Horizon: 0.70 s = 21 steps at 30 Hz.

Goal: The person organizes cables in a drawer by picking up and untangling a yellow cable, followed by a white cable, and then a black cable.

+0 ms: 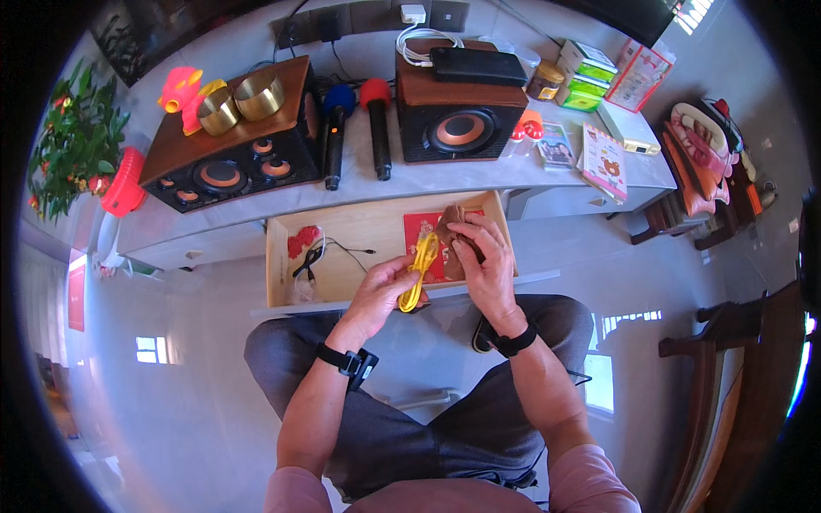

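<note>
My left hand (385, 292) grips a coiled yellow cable (420, 272) above the front edge of an open wooden drawer (385, 208). Close beside it, my right hand (481, 250) has its fingers on a soft brown item (452, 256), perhaps a pouch; its exact kind cannot be told. Under the brown item a red printed packet or booklet (417, 224) lies in the drawer's right part. In the left part are a black cable (309, 261), a thin white cord and a small red item (303, 242). Each wrist wears a black strap.
On the cabinet top (282, 199) stand two wooden speakers (237, 167) (462, 93), with two microphones (378, 138) between them. Brass cups (260, 96) rest on the left speaker, a black case (478, 66) on the right one. Booklets (603, 160) lie farther right. A wooden chair (712, 346) is at the right.
</note>
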Tool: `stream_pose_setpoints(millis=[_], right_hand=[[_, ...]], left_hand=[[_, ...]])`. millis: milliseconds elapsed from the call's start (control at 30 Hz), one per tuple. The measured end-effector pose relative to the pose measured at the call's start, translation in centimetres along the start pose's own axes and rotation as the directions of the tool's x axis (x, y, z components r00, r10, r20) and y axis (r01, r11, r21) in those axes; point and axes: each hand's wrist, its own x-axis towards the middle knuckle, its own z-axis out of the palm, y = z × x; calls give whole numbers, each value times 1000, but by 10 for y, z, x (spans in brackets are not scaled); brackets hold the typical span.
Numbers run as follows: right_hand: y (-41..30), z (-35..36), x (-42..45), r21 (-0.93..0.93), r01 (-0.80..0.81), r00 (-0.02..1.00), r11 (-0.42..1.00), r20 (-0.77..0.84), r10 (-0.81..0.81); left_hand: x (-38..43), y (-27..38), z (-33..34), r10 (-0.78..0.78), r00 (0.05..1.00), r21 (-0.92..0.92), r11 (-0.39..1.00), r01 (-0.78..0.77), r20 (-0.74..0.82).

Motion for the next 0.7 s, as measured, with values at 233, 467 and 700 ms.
stream_pose_setpoints(millis=[233, 467, 700], right_hand=[[4, 3, -4, 202, -294, 953, 934, 136, 270], [0, 0, 0, 47, -5, 997, 999, -75, 8], [-9, 14, -14, -125, 96, 977, 987, 201, -70]], left_hand=[[-1, 2, 10, 6, 999, 51, 999, -8, 39], [2, -1, 2, 67, 993, 51, 997, -62, -99], [1, -1, 4, 58, 998, -19, 998, -58, -11]])
